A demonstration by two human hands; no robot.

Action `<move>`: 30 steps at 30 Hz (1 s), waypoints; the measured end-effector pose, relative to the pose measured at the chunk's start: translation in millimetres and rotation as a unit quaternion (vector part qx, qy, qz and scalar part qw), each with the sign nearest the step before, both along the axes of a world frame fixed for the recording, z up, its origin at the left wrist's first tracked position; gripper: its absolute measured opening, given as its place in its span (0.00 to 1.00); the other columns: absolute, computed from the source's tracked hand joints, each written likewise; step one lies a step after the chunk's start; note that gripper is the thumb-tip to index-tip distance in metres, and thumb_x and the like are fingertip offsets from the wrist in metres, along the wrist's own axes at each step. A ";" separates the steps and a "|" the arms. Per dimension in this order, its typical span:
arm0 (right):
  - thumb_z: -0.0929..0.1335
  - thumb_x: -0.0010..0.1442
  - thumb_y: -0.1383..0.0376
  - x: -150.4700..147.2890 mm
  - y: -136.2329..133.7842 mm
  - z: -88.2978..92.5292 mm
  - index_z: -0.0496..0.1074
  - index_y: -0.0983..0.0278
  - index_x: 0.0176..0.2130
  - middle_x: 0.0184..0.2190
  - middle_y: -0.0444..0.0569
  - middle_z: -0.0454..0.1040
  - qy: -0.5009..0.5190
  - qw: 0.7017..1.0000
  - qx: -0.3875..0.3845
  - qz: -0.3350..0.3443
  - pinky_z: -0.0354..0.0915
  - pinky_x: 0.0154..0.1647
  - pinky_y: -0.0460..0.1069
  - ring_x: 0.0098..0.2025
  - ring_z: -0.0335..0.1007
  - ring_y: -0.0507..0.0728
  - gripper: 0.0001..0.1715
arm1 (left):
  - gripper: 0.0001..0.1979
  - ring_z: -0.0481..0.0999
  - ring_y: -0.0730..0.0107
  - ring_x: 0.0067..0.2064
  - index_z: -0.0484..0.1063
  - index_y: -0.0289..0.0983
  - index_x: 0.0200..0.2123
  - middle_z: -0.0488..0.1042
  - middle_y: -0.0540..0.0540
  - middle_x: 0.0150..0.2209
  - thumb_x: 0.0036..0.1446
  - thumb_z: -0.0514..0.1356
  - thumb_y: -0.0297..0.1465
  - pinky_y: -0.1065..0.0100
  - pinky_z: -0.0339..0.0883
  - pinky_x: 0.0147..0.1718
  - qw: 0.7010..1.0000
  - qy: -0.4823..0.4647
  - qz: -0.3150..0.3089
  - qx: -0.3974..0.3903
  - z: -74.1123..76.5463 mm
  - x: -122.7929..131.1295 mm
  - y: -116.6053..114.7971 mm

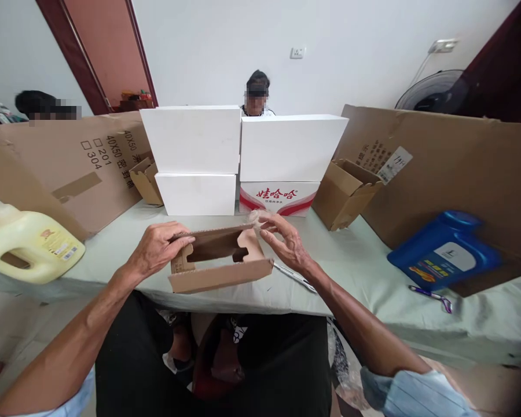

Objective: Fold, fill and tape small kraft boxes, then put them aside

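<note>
A small brown cardboard box [219, 282] with an open side stands at the table's front edge, and I can see into its hollow. My left hand [160, 246] grips its left end, thumb on the near face of the wall and fingers behind. By the far right corner of the box is my right hand [286, 240], its fingers apart and curved. A crumpled bit of clear plastic [256, 216] lies at those fingertips; whether they touch it, I cannot tell. Under the right wrist, a slim silver-white tool [296, 278] rests on the table.
White boxes [191, 142] are stacked behind, beside a red-and-white carton [280, 198]. Big cardboard panels [69, 168] flank the table. A yellow jug [35, 243] is left; a blue bottle [445, 249], purple-handled item [432, 296] and small open carton [345, 194] are right. A person [257, 95] sits opposite.
</note>
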State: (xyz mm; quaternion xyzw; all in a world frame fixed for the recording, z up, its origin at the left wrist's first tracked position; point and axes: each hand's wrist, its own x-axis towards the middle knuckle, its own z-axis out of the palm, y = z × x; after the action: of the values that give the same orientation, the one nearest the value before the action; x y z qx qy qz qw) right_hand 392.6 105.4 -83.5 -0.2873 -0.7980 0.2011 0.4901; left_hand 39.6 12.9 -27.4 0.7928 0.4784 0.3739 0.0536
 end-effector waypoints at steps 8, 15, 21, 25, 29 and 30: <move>0.63 0.80 0.49 -21.0 -58.6 46.3 0.82 0.59 0.47 0.49 0.56 0.84 -0.134 0.976 0.061 0.163 0.73 0.58 0.60 0.54 0.80 0.64 0.24 | 0.21 0.65 0.73 0.25 0.76 0.36 0.29 0.71 0.50 0.25 0.63 0.64 0.49 0.71 0.55 0.24 0.977 -0.034 0.019 -0.211 2.5 -4.3 5.6; 0.64 0.77 0.39 -31.9 -56.2 36.6 0.81 0.65 0.53 0.52 0.59 0.81 -0.274 0.934 0.094 0.207 0.72 0.56 0.57 0.54 0.78 0.64 0.35 | 0.15 0.81 0.57 0.50 0.79 0.39 0.47 0.82 0.40 0.51 0.65 0.63 0.43 0.62 0.77 0.44 0.997 0.000 0.005 -0.081 7.2 -12.7 -14.8; 0.64 0.73 0.33 -37.7 -51.7 32.4 0.79 0.65 0.44 0.52 0.58 0.74 -0.309 0.925 0.151 0.163 0.69 0.45 0.54 0.45 0.73 0.61 0.40 | 0.21 0.74 0.45 0.66 0.83 0.44 0.54 0.68 0.38 0.71 0.68 0.64 0.49 0.53 0.75 0.61 0.973 0.206 -0.059 -0.090 17.8 -22.4 -30.5; 0.64 0.73 0.33 -39.1 -50.4 31.7 0.76 0.65 0.39 0.51 0.58 0.73 -0.322 0.919 0.181 0.137 0.66 0.41 0.53 0.44 0.72 0.60 0.39 | 0.42 0.73 0.38 0.65 0.78 0.50 0.66 0.66 0.37 0.68 0.48 0.77 0.51 0.49 0.73 0.60 0.942 0.313 -0.034 -0.118 17.5 -27.2 -20.1; 0.62 0.73 0.31 -39.0 -48.8 32.0 0.73 0.64 0.37 0.48 0.57 0.74 -0.330 0.915 0.193 0.130 0.64 0.40 0.53 0.45 0.71 0.61 0.41 | 0.51 0.73 0.40 0.59 0.72 0.55 0.71 0.68 0.39 0.59 0.42 0.80 0.48 0.48 0.72 0.57 0.915 0.379 -0.014 -0.138 24.1 -20.3 -12.2; 0.62 0.73 0.31 -39.0 -48.4 32.0 0.72 0.63 0.37 0.47 0.57 0.74 -0.332 0.914 0.193 0.132 0.64 0.41 0.52 0.45 0.71 0.61 0.41 | 0.51 0.73 0.40 0.57 0.73 0.55 0.70 0.68 0.40 0.57 0.40 0.81 0.47 0.48 0.72 0.56 0.909 0.392 -0.008 -0.142 26.9 -16.9 -11.8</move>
State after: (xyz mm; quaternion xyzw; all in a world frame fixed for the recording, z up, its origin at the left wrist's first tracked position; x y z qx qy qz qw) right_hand 353.6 57.1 -51.4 -0.1292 -0.9687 -0.0012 0.2121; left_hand 22.6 1.2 -0.6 0.8634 0.5025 -0.0392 -0.0229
